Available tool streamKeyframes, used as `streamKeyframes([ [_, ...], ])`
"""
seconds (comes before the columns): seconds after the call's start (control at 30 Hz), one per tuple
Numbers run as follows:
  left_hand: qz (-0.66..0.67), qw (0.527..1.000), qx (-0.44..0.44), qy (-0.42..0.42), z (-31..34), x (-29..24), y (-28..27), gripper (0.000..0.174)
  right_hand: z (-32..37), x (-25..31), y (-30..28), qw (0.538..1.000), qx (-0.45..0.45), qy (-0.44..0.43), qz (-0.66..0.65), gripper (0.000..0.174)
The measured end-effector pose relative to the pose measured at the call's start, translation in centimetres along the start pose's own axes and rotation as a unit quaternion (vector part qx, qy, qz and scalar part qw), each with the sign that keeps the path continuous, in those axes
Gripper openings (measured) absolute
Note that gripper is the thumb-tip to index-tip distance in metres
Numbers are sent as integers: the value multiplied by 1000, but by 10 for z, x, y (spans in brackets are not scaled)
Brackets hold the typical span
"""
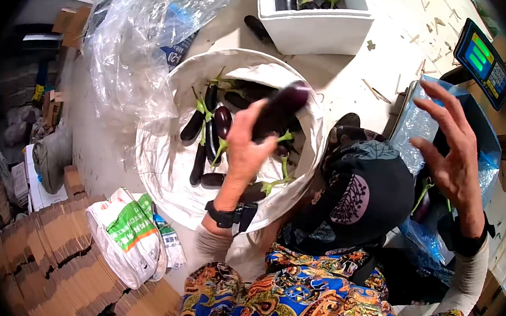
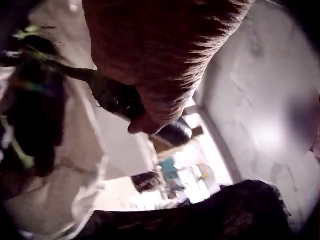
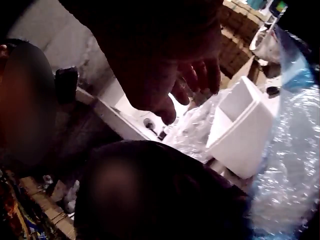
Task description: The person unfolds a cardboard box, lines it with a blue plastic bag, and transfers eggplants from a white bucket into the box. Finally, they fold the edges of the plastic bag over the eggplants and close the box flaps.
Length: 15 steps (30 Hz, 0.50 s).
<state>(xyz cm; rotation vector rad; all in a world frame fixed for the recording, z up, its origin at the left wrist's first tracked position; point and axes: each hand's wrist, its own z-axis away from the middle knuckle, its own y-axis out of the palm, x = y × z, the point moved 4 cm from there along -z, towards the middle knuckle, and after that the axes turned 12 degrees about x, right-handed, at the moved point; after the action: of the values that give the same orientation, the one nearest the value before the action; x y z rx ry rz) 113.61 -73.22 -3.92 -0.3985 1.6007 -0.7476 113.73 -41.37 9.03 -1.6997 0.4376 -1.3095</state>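
My left hand (image 1: 246, 151) grips a dark purple eggplant (image 1: 281, 109) over a round basin lined with white cloth (image 1: 156, 161). In the left wrist view, the green-stemmed end of the eggplant (image 2: 117, 100) sticks out beside the thumb. Several more eggplants (image 1: 211, 136) with green stems lie inside the basin. Over at the right, my right hand (image 1: 453, 157) is raised with fingers spread and nothing in them. Below it is a box lined with blue-tinted plastic (image 1: 491, 134), where an eggplant (image 1: 422, 206) shows. The right wrist view also has the lining (image 3: 290, 150) beside that hand.
A white foam box (image 1: 315, 31) holding eggplants stands beyond the basin, one loose eggplant (image 1: 257, 29) beside it. Clear plastic sheeting (image 1: 137, 39) drapes the basin's left side. A lit scale display (image 1: 484, 64) rises at right. Stacked cardboard (image 1: 64, 256) and a printed bag (image 1: 128, 237) lie lower left.
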Motion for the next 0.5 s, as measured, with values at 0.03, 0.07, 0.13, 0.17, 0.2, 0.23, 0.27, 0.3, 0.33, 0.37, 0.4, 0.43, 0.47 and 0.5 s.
streamKeyframes([
  [0.03, -21, 994, 18, 104, -19, -31, 1, 64, -7, 16, -6, 998, -19, -47, 45, 51],
  [0.07, -42, 977, 35, 205, -33, -61, 6, 66, -12, 29, -11, 992, 17, -64, 103, 63],
  [0.13, -84, 939, 87, 322, -54, -127, 16, 67, -12, 32, -10, 988, 85, -31, 123, 73],
  [0.17, -117, 914, 52, 385, -62, -153, 26, 64, -10, 29, -8, 986, 120, -13, 114, 77],
  [0.2, -148, 883, 15, 445, -68, -172, 36, 61, -3, 16, -2, 998, 47, 4, 51, 73],
  [0.23, -104, 883, -13, 458, -76, -178, 38, 57, 5, 4, -7, 996, 57, 57, 31, 74],
  [0.27, -59, 880, -40, 470, -82, -181, 36, 52, 13, -2, -13, 992, 67, 110, 9, 75],
  [0.3, 15, 903, -12, 430, -87, -166, 32, 45, 21, -5, -18, 973, 83, 180, -115, 67],
  [0.33, 71, 933, -26, 352, -92, -131, 29, 40, 39, -13, -20, 956, 96, 242, -139, 60],
  [0.37, 115, 970, -49, 210, -94, -95, 21, 35, 61, -28, -18, 945, 80, 269, -170, 56],
  [0.4, 240, 968, -67, 41, -96, -45, 21, 30, 84, -37, -17, 922, 83, 314, -209, 54],
  [0.43, 248, 964, -95, -35, -94, 7, 16, 29, 109, -54, -14, 903, 97, 345, -239, 57],
  [0.47, 278, 944, -144, -104, -87, 67, 20, 30, 127, -57, -7, 886, 29, 345, -307, 55],
  [0.5, 233, 953, -141, -130, -78, 121, 24, 28, 146, -58, 0, 836, -8, 415, -360, 55],
])
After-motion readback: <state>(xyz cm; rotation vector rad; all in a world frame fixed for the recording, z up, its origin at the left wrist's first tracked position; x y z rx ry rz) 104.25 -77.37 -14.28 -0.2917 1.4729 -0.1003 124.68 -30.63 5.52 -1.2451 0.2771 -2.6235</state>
